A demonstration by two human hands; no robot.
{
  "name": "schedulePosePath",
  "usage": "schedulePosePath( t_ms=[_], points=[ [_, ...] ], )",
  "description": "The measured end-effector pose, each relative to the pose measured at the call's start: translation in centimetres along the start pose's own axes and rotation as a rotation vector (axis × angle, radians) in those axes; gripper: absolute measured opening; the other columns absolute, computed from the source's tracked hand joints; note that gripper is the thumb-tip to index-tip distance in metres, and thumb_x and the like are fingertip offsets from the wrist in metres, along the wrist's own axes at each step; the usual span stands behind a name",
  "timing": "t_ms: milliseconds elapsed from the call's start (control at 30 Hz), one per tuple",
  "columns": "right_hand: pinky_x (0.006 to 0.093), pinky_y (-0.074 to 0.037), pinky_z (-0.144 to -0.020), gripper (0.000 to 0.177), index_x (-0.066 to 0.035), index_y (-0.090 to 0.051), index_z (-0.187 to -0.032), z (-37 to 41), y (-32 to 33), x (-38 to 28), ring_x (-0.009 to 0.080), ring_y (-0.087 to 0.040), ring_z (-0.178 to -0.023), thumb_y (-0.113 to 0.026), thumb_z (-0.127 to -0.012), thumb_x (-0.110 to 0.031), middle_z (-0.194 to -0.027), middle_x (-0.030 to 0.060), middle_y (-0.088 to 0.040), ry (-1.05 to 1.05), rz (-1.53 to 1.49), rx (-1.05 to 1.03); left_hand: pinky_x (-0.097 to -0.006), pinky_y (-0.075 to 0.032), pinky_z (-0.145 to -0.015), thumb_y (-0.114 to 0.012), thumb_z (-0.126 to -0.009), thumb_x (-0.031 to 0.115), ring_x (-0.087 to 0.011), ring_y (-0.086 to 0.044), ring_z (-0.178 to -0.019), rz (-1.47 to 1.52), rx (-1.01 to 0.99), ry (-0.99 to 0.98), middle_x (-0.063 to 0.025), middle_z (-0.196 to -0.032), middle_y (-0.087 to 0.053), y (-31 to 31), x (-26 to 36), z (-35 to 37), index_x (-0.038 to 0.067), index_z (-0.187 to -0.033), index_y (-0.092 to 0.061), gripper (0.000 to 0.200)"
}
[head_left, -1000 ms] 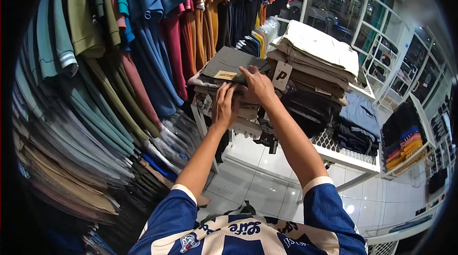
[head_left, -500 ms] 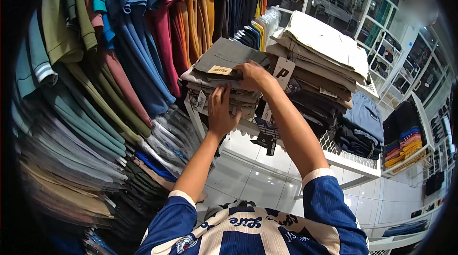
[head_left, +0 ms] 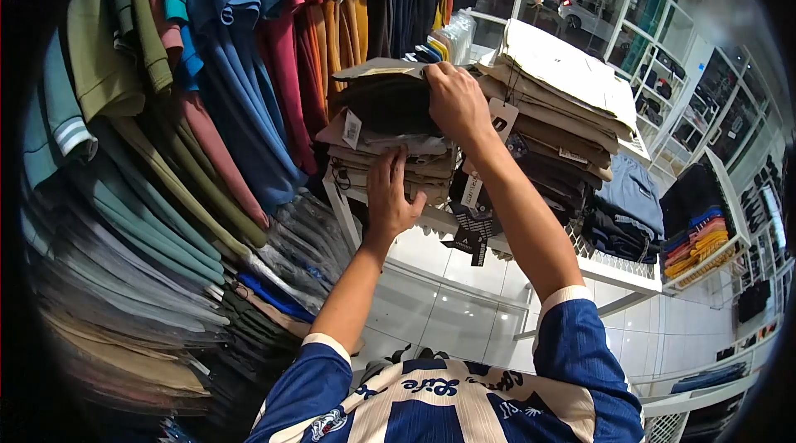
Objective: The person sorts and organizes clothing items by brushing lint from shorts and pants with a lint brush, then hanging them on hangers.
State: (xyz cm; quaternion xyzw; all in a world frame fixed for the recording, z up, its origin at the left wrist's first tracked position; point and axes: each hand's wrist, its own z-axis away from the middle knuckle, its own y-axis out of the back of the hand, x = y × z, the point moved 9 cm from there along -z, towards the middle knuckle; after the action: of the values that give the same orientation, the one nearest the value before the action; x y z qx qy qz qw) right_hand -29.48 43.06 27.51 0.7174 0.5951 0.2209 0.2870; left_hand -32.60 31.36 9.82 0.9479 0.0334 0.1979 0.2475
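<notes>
A stack of folded trousers (head_left: 344,154) lies on a white rack. My right hand (head_left: 458,103) grips the near edge of the grey-green folded trousers (head_left: 373,68) on top, fingers closed on it, and holds that edge raised. Dark cloth (head_left: 381,103) shows beneath, and a white price tag (head_left: 351,129) hangs at its left. My left hand (head_left: 393,201) rests against the front of the lower stack, fingers apart. Right beside my right hand stands a taller pile of folded trousers (head_left: 564,82), white on top, with tags hanging from it.
Hanging clothes (head_left: 249,111) in many colours fill the left side. Plastic-wrapped garments (head_left: 307,231) hang lower down. The white rack (head_left: 618,275) also carries blue-grey folded trousers (head_left: 630,194). Shelves with folded clothes and glass windows are at the right.
My right hand has moved up, lifting the near edge of the top trousers. Dark cloth and a white tag now show beneath. My left hand has shifted slightly.
</notes>
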Motion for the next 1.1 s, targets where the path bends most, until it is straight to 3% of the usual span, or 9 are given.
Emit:
schedulePosePath(
  t_ms=[133, 200, 267, 300, 500, 633, 733, 967, 1100],
  points=[
    [0.0468, -0.053, -0.093, 0.041, 0.001, -0.064, -0.116, 6.9, 4.8, -3.3, 0.0401, -0.065, -0.105, -0.059, -0.076, 0.011, -0.118, 0.0185, -0.065, -0.032, -0.086, 0.050, -0.0521, -0.036, -0.115, -0.066, -0.085, 0.029, -0.0388, -0.047, -0.136, 0.235, -0.004, -0.051, -0.0200, -0.147, -0.052, -1.4, -4.8, 2.1, 0.002, -0.152, -0.043, 0.076],
    [0.0451, -0.051, -0.100, 0.058, -0.002, -0.067, -0.122, 10.9, 5.0, -2.9, 0.0391, -0.062, -0.112, -0.059, -0.067, 0.016, -0.132, 0.0161, -0.064, -0.081, -0.159, 0.051, -0.0501, -0.038, -0.115, -0.054, -0.096, 0.041, -0.0343, -0.052, -0.135, 1.562, 0.200, 0.705, -0.0157, -0.147, -0.056, -5.1, -13.4, 6.6, 0.004, -0.151, -0.047, 0.067],
    [0.0439, -0.052, -0.100, 0.059, -0.001, -0.066, -0.125, 13.6, 3.4, -2.2, 0.0377, -0.059, -0.113, -0.063, -0.067, 0.014, -0.139, 0.0133, -0.059, -0.100, -0.196, 0.026, -0.0476, -0.040, -0.115, -0.042, -0.102, 0.051, -0.0320, -0.052, -0.136, 1.890, 0.243, 1.080, -0.0122, -0.150, -0.055, -0.7, -10.2, 4.5, 0.007, -0.151, -0.048, 0.066],
    [0.0440, -0.051, -0.103, 0.061, -0.002, -0.066, -0.126, 14.6, 2.6, -1.8, 0.0377, -0.057, -0.118, -0.064, -0.067, 0.014, -0.141, 0.0128, -0.057, -0.141, -0.230, 0.007, -0.0433, -0.041, -0.113, -0.045, -0.104, 0.053, -0.0300, -0.052, -0.136, 1.998, 0.122, 0.988, -0.0111, -0.147, -0.057, 0.0, -10.3, 3.8, 0.005, -0.151, -0.047, 0.067],
    [0.0476, -0.045, -0.109, 0.045, -0.006, -0.073, -0.120, 15.8, 2.3, -0.5, 0.0377, -0.050, -0.135, -0.075, -0.078, -0.022, -0.150, 0.0217, -0.046, -0.300, -0.643, 0.017, -0.0328, -0.045, -0.107, -0.071, -0.097, 0.038, -0.0194, -0.058, -0.126, 1.444, -0.118, 0.839, -0.0103, -0.139, -0.061, 0.6, -11.5, -1.3, 0.000, -0.146, -0.049, 0.066],
    [0.0403, -0.049, -0.101, 0.067, 0.009, -0.059, -0.129, 16.6, -2.3, 5.7, 0.0365, -0.065, -0.117, -0.082, -0.084, -0.034, -0.120, 0.0281, -0.068, -0.931, -0.742, 0.193, -0.0291, -0.046, -0.102, -0.079, -0.092, 0.021, -0.0170, -0.063, -0.114, 1.180, -0.157, 0.791, -0.0110, -0.126, -0.067, -0.3, -11.9, -1.9, -0.005, -0.141, -0.050, 0.063],
    [0.0341, -0.052, -0.096, 0.067, 0.013, -0.053, -0.135, 15.2, -3.9, 6.0, 0.0245, -0.065, -0.112, -0.082, -0.089, -0.027, -0.118, 0.0226, -0.068, -0.879, -0.657, 0.116, -0.0304, -0.043, -0.108, -0.077, -0.093, 0.011, -0.0181, -0.059, -0.121, 1.291, -0.209, 0.776, -0.0122, -0.134, -0.063, 0.8, -10.3, -2.9, -0.002, -0.144, -0.047, 0.061],
    [0.0331, -0.049, -0.104, 0.064, 0.008, -0.048, -0.144, 16.2, 1.9, -0.7, 0.0218, -0.063, -0.121, -0.077, -0.091, -0.011, -0.132, 0.0197, -0.065, -0.564, -0.914, 0.297, -0.0316, -0.037, -0.114, -0.074, -0.095, 0.008, -0.0186, -0.054, -0.129, 1.223, -0.016, 0.405, -0.0090, -0.140, -0.058, 9.7, -6.0, -3.2, 0.000, -0.149, -0.042, 0.063],
    [0.0347, -0.049, -0.106, 0.071, 0.005, -0.046, -0.147, 18.2, 1.5, -1.2, 0.0235, -0.062, -0.124, -0.081, -0.087, -0.012, -0.136, 0.0211, -0.062, -0.604, -0.996, 0.255, -0.0304, -0.044, -0.107, -0.078, -0.094, 0.015, -0.0178, -0.061, -0.118, 1.129, -0.088, 0.588, -0.0075, -0.131, -0.066, 10.2, -5.0, -1.2, -0.002, -0.135, -0.059, 0.048]
  ],
)
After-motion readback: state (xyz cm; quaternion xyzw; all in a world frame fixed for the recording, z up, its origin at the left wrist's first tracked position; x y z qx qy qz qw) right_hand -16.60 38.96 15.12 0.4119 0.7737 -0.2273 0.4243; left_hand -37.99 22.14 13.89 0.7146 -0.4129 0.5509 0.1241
